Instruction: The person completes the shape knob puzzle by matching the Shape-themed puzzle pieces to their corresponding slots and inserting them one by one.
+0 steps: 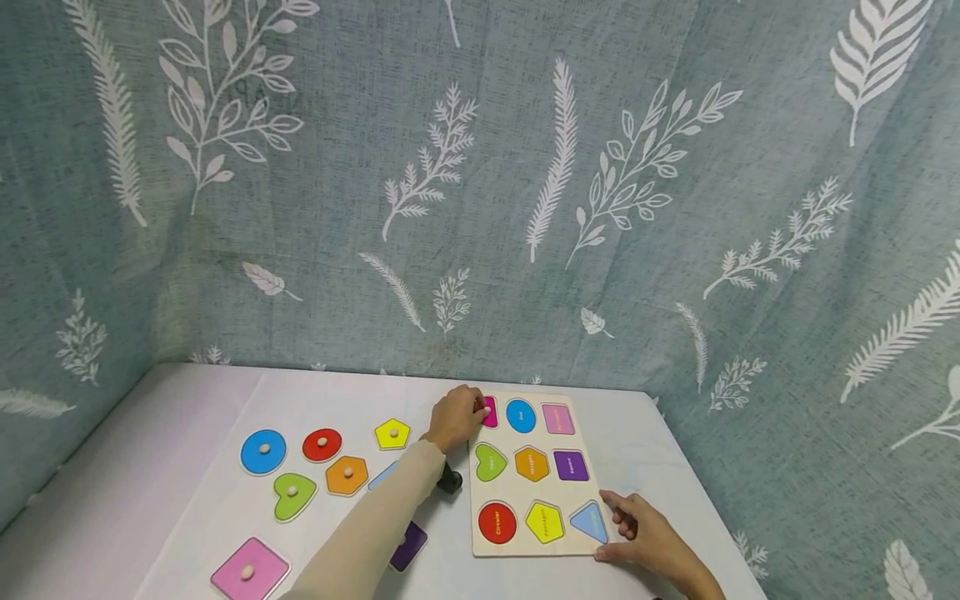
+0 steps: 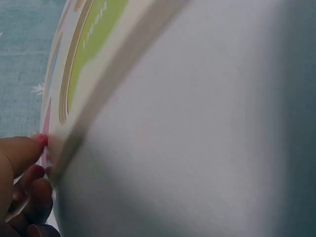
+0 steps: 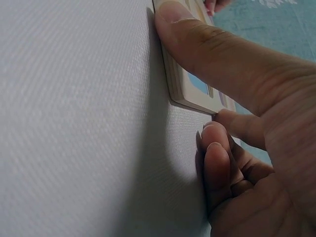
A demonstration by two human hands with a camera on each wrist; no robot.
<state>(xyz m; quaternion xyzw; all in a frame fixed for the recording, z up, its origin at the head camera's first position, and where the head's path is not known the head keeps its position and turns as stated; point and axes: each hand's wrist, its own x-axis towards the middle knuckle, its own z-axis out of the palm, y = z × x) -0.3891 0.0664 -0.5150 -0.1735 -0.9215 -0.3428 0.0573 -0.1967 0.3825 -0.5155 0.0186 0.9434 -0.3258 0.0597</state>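
A wooden shape puzzle board [image 1: 517,492] lies on the white table, its recesses coloured and labelled. At its far left corner my left hand [image 1: 456,417] pinches the small knob of a magenta piece [image 1: 491,414], which sits over the corner recess. In the left wrist view the thumb and fingers [image 2: 24,153] meet beside the board's edge, and the piece is mostly hidden. My right hand [image 1: 648,537] holds the near right corner, by the blue triangle recess [image 1: 589,522]. The right wrist view shows the thumb [image 3: 197,39] on the near edge and the index finger against the side.
Left of the board lie loose knobbed pieces: a blue round [image 1: 263,452], a red round [image 1: 322,445], a yellow pentagon [image 1: 392,434], an orange hexagon [image 1: 347,476], a green heart [image 1: 294,497], a pink piece [image 1: 250,570] and a purple one [image 1: 409,547]. A leaf-patterned curtain [image 1: 480,208] hangs behind.
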